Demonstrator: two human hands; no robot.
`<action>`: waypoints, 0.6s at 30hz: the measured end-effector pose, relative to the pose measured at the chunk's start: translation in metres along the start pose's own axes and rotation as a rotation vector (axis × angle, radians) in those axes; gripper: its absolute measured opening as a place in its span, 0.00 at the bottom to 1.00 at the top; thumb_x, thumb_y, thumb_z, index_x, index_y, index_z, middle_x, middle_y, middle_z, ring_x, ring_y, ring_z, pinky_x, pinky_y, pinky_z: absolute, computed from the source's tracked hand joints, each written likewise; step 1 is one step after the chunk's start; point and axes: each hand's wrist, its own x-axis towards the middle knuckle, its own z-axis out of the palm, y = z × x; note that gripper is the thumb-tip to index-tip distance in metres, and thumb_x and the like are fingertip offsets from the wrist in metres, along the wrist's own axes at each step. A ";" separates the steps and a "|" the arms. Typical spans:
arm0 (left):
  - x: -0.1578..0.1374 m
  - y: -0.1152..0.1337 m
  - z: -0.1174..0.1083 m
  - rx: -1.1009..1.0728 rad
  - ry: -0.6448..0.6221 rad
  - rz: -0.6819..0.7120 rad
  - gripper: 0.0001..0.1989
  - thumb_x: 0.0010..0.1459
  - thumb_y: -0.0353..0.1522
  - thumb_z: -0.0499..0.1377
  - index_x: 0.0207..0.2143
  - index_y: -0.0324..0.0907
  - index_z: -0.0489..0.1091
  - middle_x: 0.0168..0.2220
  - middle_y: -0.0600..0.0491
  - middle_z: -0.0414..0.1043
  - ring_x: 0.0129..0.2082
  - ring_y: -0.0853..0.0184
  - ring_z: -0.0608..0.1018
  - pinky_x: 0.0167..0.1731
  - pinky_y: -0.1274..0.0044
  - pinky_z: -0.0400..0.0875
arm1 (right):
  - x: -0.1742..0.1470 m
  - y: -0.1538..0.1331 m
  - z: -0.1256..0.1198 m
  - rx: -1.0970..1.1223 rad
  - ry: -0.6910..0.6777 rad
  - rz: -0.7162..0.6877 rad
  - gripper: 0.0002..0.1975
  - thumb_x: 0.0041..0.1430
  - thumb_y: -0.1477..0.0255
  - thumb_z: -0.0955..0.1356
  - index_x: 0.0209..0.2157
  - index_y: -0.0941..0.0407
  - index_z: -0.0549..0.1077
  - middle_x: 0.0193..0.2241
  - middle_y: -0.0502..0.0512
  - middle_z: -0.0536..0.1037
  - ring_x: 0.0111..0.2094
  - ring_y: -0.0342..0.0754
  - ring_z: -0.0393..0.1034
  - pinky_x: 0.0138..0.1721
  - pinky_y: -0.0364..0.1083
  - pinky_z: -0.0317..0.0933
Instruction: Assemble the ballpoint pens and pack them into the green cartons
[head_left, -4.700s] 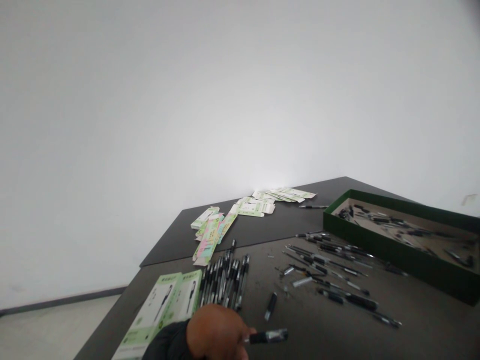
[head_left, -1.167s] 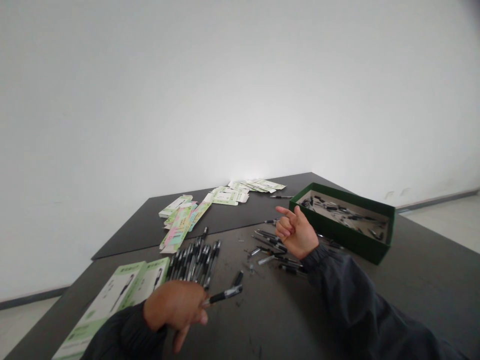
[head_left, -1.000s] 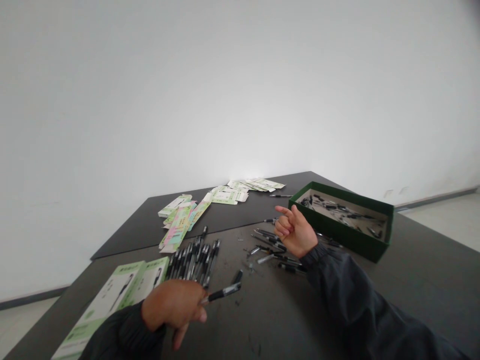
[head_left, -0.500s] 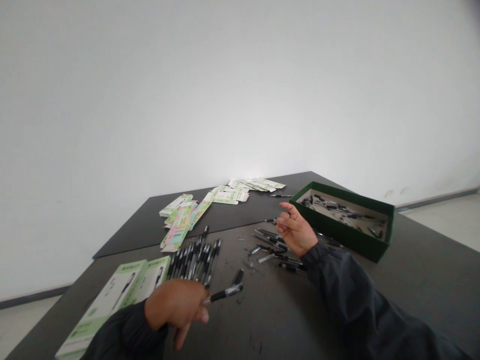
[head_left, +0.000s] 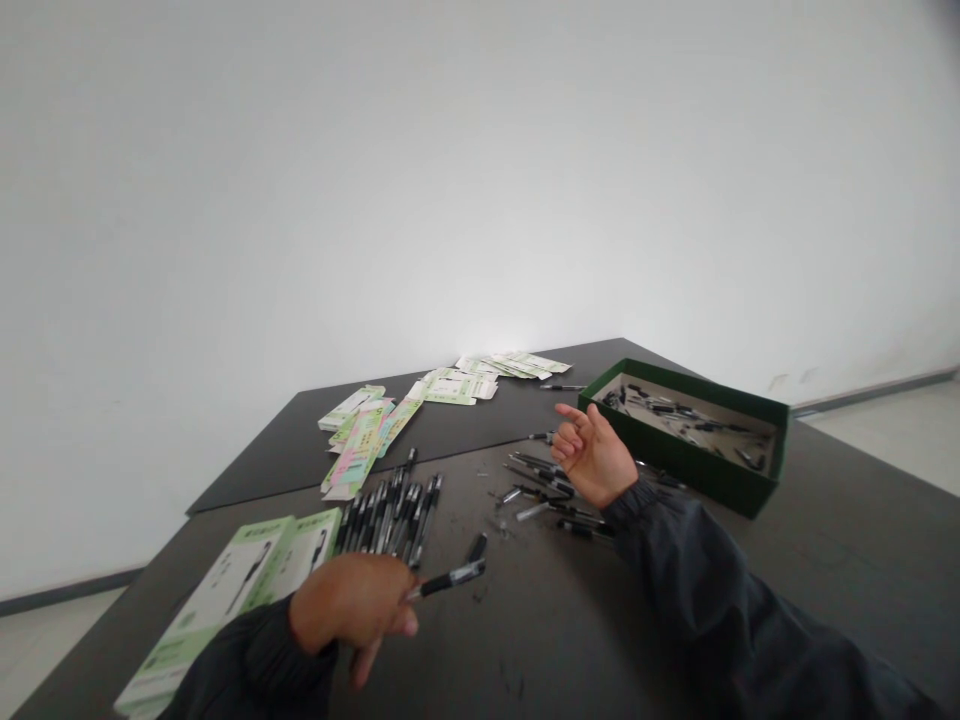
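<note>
Left grip [head_left: 356, 605] clamped on pen [head_left: 454, 577], long axis crosswise, free end rightward; right grip [head_left: 594, 455] apart.

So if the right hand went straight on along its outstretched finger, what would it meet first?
Probably the flattened green-and-white cartons near the wall; the right hand looks raised and depth is unclear, so it might pass above them.

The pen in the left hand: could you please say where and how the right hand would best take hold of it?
Probably pinch the pen by its exposed black-and-clear part, bringing the right hand in from the right: that part juts rightward, while the left hand hides the rest.
</note>
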 end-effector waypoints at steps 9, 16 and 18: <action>0.004 -0.004 -0.001 -0.024 -0.004 -0.028 0.14 0.57 0.31 0.50 0.42 0.34 0.69 0.24 0.44 0.77 0.30 0.62 0.79 0.25 0.81 0.68 | 0.001 0.005 -0.007 -0.068 -0.029 0.000 0.10 0.55 0.63 0.65 0.33 0.55 0.72 0.22 0.50 0.70 0.26 0.44 0.65 0.28 0.44 0.60; 0.004 -0.005 0.001 -0.031 0.007 -0.034 0.13 0.55 0.31 0.51 0.40 0.35 0.70 0.23 0.45 0.77 0.28 0.62 0.79 0.25 0.80 0.68 | -0.004 0.005 -0.001 -0.158 -0.117 0.018 0.16 0.58 0.59 0.62 0.44 0.51 0.69 0.40 0.55 0.75 0.39 0.50 0.70 0.41 0.52 0.62; 0.003 -0.005 0.002 -0.030 0.007 -0.043 0.13 0.56 0.30 0.50 0.39 0.35 0.71 0.23 0.44 0.77 0.28 0.62 0.79 0.26 0.79 0.68 | -0.005 0.005 0.002 -0.164 -0.169 0.052 0.19 0.58 0.57 0.61 0.49 0.49 0.65 0.38 0.55 0.76 0.39 0.51 0.71 0.42 0.54 0.61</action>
